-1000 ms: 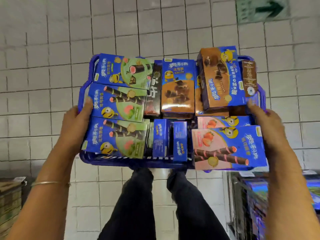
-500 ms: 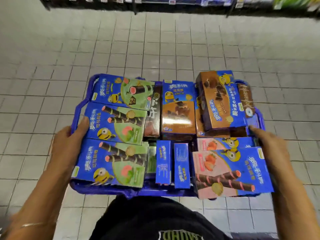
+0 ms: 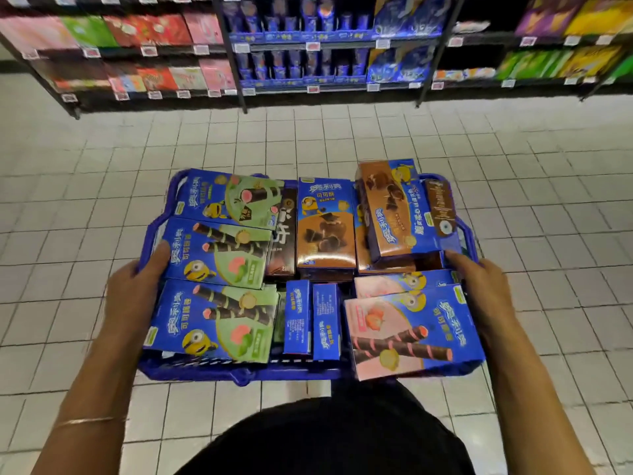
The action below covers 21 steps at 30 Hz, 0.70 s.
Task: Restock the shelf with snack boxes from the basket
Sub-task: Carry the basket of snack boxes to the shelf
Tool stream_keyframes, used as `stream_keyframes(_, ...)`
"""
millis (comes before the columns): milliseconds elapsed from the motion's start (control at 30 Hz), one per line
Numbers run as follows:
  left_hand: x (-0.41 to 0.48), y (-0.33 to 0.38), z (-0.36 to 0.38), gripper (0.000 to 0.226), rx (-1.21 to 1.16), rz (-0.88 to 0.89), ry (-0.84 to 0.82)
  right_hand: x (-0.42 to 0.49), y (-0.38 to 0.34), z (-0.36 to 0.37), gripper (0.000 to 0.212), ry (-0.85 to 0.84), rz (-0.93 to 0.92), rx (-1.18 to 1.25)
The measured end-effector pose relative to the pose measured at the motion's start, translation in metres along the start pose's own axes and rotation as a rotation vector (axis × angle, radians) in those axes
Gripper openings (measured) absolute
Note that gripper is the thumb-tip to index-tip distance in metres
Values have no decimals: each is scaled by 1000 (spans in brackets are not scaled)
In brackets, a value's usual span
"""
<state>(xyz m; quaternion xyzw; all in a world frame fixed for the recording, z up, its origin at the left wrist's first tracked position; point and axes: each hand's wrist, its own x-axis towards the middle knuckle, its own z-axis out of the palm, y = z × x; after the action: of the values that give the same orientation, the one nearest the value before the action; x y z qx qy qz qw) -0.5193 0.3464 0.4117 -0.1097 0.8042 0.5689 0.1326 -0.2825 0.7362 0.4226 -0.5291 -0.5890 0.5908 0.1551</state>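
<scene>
**Both grips on basket, shelf ahead**

Left grip [image 3: 137,289] holds the left side of the blue basket [image 3: 239,373], thumb lying on a green-faced box [image 3: 219,255]. Right grip [image 3: 486,289] holds the right side, thumb by the brown box [image 3: 394,214]. Basket is packed with snack boxes [image 3: 325,224], carried above the tiled floor [image 3: 102,166]. Pink-faced box [image 3: 411,332] overhangs the near right corner. Stocked shelf [image 3: 329,46] well apart, across the aisle.
</scene>
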Motion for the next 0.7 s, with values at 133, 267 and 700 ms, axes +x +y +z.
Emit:
stream_keyframes(133,80,38,66,45,12,9,28,103,-51,33,27,-19,0,15)
stream_keyframes(267,147,84,126,42,25,50,65,189,-106,63,23,-36,-33,29)
stream_keyframes(700,372,194,267,62,-20,-12,26,421,-239,161,30,-11,-24,-7)
